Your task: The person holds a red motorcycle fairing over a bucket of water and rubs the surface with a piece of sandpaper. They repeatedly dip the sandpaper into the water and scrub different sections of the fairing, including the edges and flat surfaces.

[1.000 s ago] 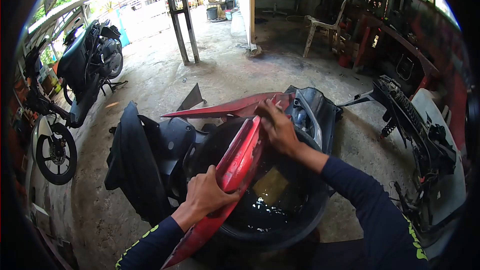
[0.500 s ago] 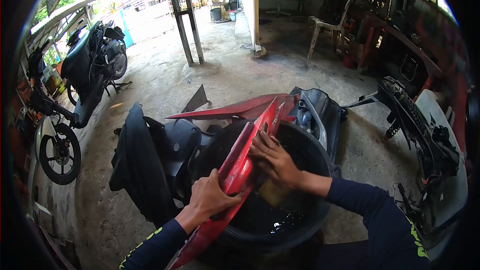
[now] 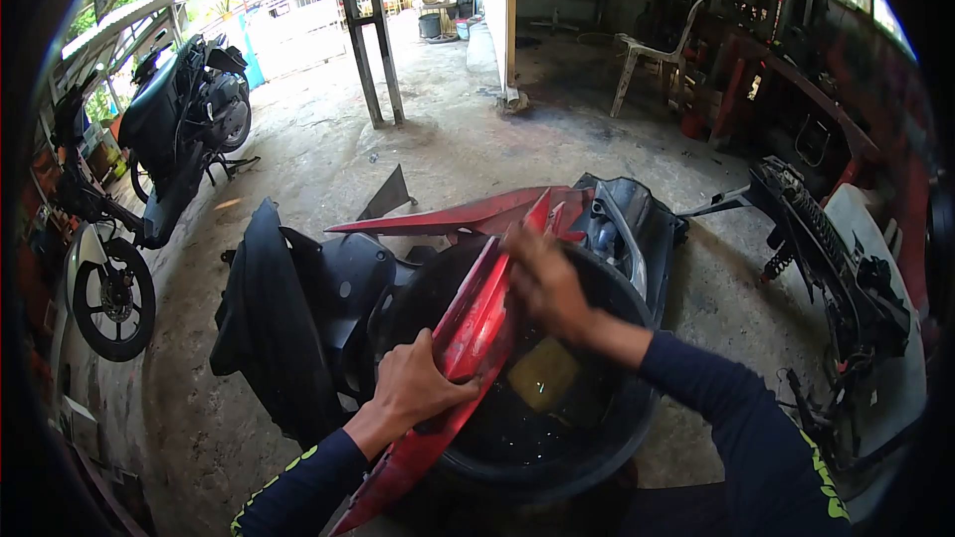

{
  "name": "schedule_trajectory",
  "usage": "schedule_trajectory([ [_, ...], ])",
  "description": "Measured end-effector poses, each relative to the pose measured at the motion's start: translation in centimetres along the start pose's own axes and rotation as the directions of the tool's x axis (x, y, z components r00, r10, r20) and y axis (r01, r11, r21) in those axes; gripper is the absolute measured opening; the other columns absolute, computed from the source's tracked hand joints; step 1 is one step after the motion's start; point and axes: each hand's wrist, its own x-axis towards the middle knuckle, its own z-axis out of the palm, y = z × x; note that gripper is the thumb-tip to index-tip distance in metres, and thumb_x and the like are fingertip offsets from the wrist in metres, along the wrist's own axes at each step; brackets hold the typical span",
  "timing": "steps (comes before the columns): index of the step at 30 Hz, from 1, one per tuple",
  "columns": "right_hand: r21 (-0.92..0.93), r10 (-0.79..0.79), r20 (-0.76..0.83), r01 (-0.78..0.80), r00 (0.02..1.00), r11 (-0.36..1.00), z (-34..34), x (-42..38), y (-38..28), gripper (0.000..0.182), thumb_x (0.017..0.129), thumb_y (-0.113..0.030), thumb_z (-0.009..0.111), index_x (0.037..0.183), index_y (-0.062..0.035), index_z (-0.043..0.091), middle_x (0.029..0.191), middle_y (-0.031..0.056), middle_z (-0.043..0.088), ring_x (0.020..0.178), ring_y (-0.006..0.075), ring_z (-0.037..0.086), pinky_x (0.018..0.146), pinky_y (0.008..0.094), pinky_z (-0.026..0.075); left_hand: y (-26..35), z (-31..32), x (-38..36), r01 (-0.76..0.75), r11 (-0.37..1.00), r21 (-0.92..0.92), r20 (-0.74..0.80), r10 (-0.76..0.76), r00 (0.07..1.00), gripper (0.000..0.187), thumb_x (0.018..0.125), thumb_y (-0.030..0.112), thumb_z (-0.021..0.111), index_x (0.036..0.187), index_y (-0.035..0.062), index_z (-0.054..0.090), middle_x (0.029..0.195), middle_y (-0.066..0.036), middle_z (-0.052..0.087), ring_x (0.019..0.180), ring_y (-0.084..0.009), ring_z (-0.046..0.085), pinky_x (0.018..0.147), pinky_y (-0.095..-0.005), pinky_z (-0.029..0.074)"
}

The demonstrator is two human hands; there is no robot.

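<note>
A long red motorcycle body panel (image 3: 484,318) slants across a black tub (image 3: 622,438), its pointed end away from me. My left hand (image 3: 416,380) is closed around the panel's near half, thumb across its face. Against the upper part of the panel is my right hand (image 3: 549,283), smeared by motion, so its fingers and anything under them cannot be made out. Inside the tub, a yellowish sponge-like block (image 3: 543,375) lies in dark water with glints on it.
Beyond the tub lies another red panel (image 3: 458,211). Black plastic body parts (image 3: 269,318) stand at its left, a dark part with a grey tube (image 3: 622,224) behind right. A motorcycle (image 3: 184,129) is parked left; a stripped frame (image 3: 826,259) stands right, a chair (image 3: 662,50) farther back.
My right hand has moved up along the panel toward its pointed end and now blurs. More of the yellowish block shows. My left hand keeps its hold on the panel.
</note>
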Motion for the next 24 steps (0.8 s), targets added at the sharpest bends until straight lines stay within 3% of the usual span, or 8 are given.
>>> schedule_trajectory([
  [3,0.099,-0.247,0.168,0.233,0.954,0.967,-0.8,-3.6,-3.9,0.049,0.099,-0.014,0.066,0.147,-0.0082,0.06,0.157,0.0166,0.052,0.153,0.0371,0.039,0.126,0.0549,0.028,-0.1,0.1,-0.1,0.0,1.0,0.008,-0.015,0.0,1.0,0.078,0.068,0.063,0.083,0.099,-0.0048,0.059,0.084,-0.027,0.073,0.081,-0.0441,0.075,0.081,-0.0496,0.06],
  [5,0.027,-0.264,0.155,0.263,0.952,0.964,-1.2,-1.4,-0.2,0.045,0.1,-0.017,0.065,0.144,-0.0078,0.062,0.154,0.0174,0.055,0.15,0.038,0.043,0.125,0.0541,0.03,-0.2,0.3,-0.3,0.006,1.0,0.006,-0.016,-0.006,1.0,0.079,0.068,0.064,0.083,0.099,-0.0047,0.06,0.083,-0.027,0.073,0.081,-0.044,0.075,0.081,-0.0496,0.06],
  [7,0.018,0.056,0.015,-0.056,0.998,0.998,-1.9,2.0,2.4,0.04,0.098,-0.017,0.066,0.137,-0.0051,0.065,0.141,0.0205,0.064,0.141,0.0414,0.052,0.121,0.0536,0.037,-0.2,0.2,-0.2,0.007,1.0,-0.011,0.014,-0.007,1.0,0.08,0.069,0.066,0.083,0.099,-0.0041,0.059,0.083,-0.026,0.073,0.081,-0.0438,0.075,0.081,-0.0494,0.06],
  [9,-0.14,-0.049,0.068,0.058,0.996,0.988,-2.4,1.9,1.7,0.044,0.093,-0.017,0.072,0.135,-0.0047,0.066,0.141,0.0199,0.064,0.139,0.0417,0.053,0.122,0.053,0.037,0.4,-0.3,-0.5,0.014,1.0,0.0,0.009,-0.014,1.0,0.08,0.069,0.066,0.083,0.1,-0.0038,0.059,0.083,-0.026,0.073,0.081,-0.0437,0.075,0.081,-0.0495,0.06],
  [12,-0.041,-0.265,0.251,0.284,0.931,0.958,-4.8,0.1,-3.1,0.054,0.082,-0.021,0.08,0.132,-0.005,0.068,0.136,0.0171,0.064,0.134,0.039,0.057,0.118,0.0521,0.042,1.6,-0.5,-1.0,0.014,0.999,0.039,0.003,-0.014,1.0,0.078,0.07,0.065,0.082,0.1,-0.003,0.058,0.082,-0.026,0.073,0.08,-0.0436,0.075,0.08,-0.0494,0.06],
  [17,-0.063,-0.153,0.343,0.185,0.927,0.981,-8.2,2.4,1.8,0.05,0.078,-0.021,0.08,0.125,-0.0058,0.071,0.127,0.0163,0.067,0.126,0.0371,0.062,0.111,0.0511,0.048,3.3,-0.5,-1.6,-0.043,0.996,0.076,0.017,0.042,0.999,0.073,0.073,0.059,0.084,0.1,-0.0024,0.056,0.078,-0.023,0.072,0.074,-0.0421,0.075,0.073,-0.0483,0.061],
  [21,-0.04,-0.405,0.314,0.438,0.859,0.898,-7.7,-0.9,-2.5,0.044,0.083,-0.019,0.074,0.124,-0.002,0.07,0.122,0.016,0.07,0.117,0.0367,0.067,0.109,0.0486,0.05,3.3,0.1,-1.7,-0.072,0.995,0.074,0.028,0.07,0.997,0.078,0.07,0.064,0.085,0.098,-0.0019,0.056,0.076,-0.021,0.071,0.072,-0.0412,0.074,0.072,-0.0486,0.059],
  [24,-0.193,-0.245,0.257,0.298,0.935,0.935,-8.4,1.7,2.1,0.041,0.085,-0.018,0.072,0.122,-0.0007,0.07,0.122,0.0185,0.071,0.121,0.0364,0.067,0.112,0.0509,0.049,3.6,0.2,-1.8,-0.07,0.994,0.085,0.01,0.07,0.998,0.077,0.07,0.062,0.086,0.1,-0.0022,0.056,0.075,-0.021,0.071,0.072,-0.0407,0.074,0.073,-0.0485,0.059],
])
